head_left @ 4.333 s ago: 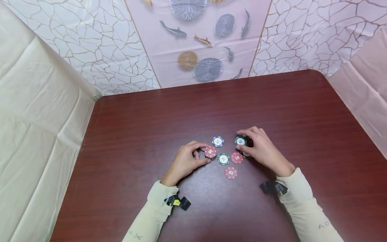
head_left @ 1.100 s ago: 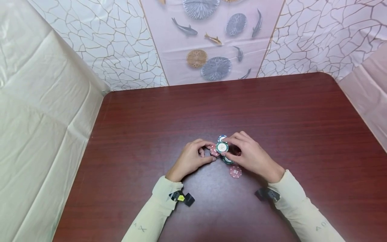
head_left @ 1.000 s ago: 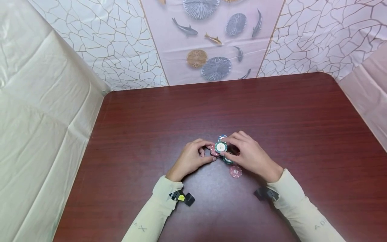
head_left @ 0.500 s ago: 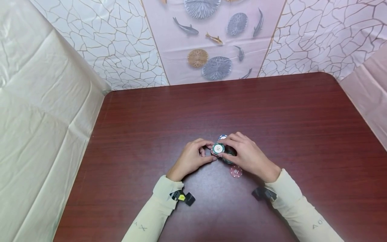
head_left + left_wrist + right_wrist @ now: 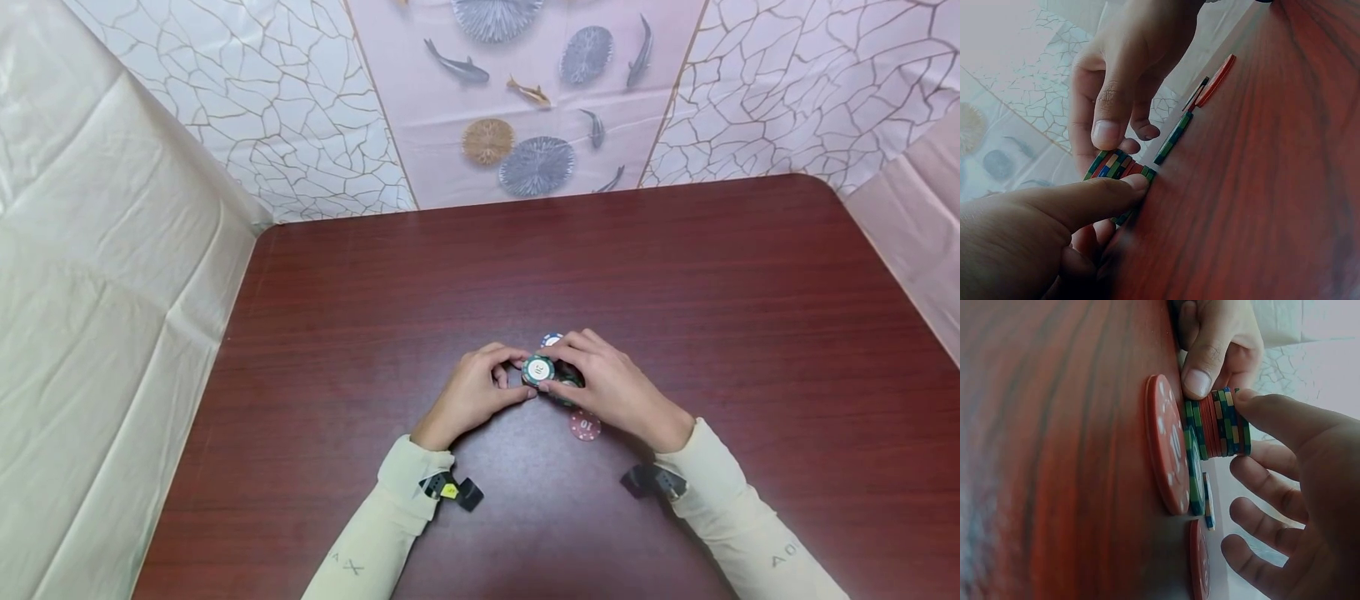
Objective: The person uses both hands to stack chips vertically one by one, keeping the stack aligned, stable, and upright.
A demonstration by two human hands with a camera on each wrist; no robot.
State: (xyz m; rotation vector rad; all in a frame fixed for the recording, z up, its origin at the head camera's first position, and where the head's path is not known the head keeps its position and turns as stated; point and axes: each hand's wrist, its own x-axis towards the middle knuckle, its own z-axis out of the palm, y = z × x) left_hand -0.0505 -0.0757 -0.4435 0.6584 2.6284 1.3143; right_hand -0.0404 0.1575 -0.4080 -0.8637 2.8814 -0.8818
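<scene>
A stack of poker chips (image 5: 538, 370) stands on the table with a green-rimmed 20 chip on top. My left hand (image 5: 472, 392) pinches its lower part between thumb and fingers. From the other side my right hand (image 5: 617, 383) holds the upper chips, thumb and index finger at the rim. In the right wrist view the stack (image 5: 1213, 425) shows red, green and blue edges, and the right hand's other fingers (image 5: 1254, 515) are spread loosely. Beside the stack lie a red 10 chip (image 5: 586, 425), a green chip (image 5: 567, 395) and a blue chip (image 5: 551, 340), the last two partly covered by my right hand.
A second loose red chip (image 5: 1199, 559) shows in the right wrist view. Everything rests on a dark red wooden table (image 5: 375, 292). Behind it hangs a patterned cloth (image 5: 525, 100), and pale cloth (image 5: 97, 275) borders the left side.
My right hand has moved left, bringing green-rimmed chips from the right onto the stack; a red 10 chip was its top before. My left hand has kept its hold.
</scene>
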